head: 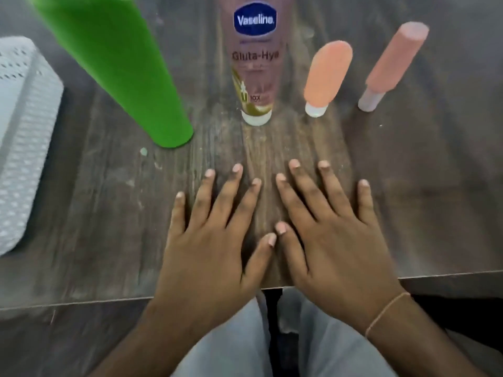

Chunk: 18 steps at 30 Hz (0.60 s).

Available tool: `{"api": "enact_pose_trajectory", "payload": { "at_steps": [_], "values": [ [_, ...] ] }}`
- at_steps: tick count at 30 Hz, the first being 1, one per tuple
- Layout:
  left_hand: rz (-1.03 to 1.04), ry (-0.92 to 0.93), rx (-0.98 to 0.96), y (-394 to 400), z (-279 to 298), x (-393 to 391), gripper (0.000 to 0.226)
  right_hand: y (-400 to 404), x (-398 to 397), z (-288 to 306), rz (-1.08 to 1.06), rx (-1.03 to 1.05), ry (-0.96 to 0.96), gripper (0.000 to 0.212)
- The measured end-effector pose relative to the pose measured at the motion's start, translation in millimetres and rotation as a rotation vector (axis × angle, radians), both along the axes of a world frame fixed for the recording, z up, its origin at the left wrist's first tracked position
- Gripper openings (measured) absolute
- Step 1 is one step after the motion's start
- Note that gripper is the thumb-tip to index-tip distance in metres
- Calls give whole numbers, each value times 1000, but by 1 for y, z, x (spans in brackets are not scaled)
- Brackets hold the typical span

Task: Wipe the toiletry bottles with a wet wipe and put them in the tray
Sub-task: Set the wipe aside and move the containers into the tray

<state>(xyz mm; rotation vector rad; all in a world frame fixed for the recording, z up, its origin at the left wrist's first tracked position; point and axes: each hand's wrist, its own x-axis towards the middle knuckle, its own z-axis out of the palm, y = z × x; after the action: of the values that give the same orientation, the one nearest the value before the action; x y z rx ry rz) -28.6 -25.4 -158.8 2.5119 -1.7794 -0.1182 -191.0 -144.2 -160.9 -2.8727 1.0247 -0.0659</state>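
Left hand (215, 257), right hand (332, 248) flat on worktop (109, 213), grip wide, empty. No wipe visible; fetch one, start with Vaseline tube (254, 61).

Pink tube (254, 63) label: "Vaseline", "Gluta-Hya", "10X"

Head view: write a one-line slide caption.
Both open hands, left and right, rest flat on the dark wooden table before four standing toiletry bottles.

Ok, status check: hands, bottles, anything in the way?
Left hand, right hand flat on table, empty. Four bottles standing, untouched. Tray at left. No wipe visible.
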Motion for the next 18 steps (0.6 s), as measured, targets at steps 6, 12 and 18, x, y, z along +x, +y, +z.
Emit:
{"api": "enact_pose_trajectory", "payload": {
  "at_steps": [6,12,18],
  "values": [
    [53,152,119,-5,28,-3,78,3,4,17,-50,132,13,67],
    [59,238,315,-28,126,31,53,-14,15,83,-66,354,216,57],
    [413,422,305,-2,202,81,31,-52,45,172,-36,286,-67,29]
  ]
}}
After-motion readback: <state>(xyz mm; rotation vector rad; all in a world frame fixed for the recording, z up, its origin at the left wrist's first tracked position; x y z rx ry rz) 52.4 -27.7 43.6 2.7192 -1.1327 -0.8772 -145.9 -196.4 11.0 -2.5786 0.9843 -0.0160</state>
